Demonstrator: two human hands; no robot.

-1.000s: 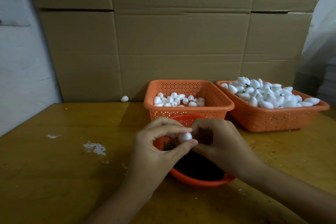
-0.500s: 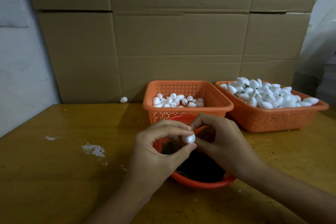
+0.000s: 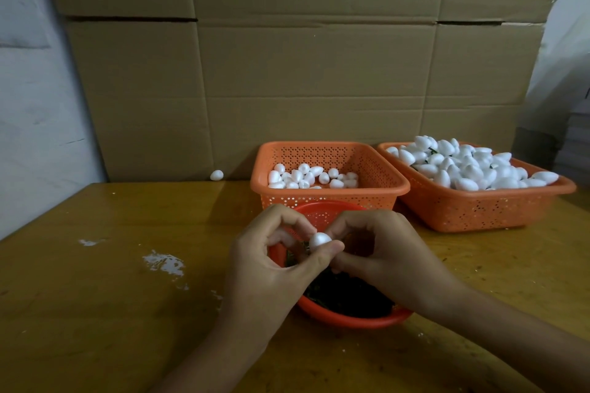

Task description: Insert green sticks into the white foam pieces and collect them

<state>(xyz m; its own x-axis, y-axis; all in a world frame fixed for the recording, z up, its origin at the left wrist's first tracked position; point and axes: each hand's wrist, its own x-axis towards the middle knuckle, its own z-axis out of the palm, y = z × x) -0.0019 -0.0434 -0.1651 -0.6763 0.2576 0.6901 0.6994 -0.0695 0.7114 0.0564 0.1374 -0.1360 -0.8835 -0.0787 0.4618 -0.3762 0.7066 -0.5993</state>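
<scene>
Left hand [image 3: 271, 268] pinches the foam piece [image 3: 320, 239] at frame centre, axis left-right; right hand [image 3: 386, 252] pinches its right end.

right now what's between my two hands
One white foam piece, pinched by the left hand, with the right hand close on its other side, above the red bowl. The head view shows it.

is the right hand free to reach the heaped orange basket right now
Probably yes: nothing stands between the right hand and the heaped orange plastic basket, and its top is open; the left hand holds the white foam piece.
</scene>
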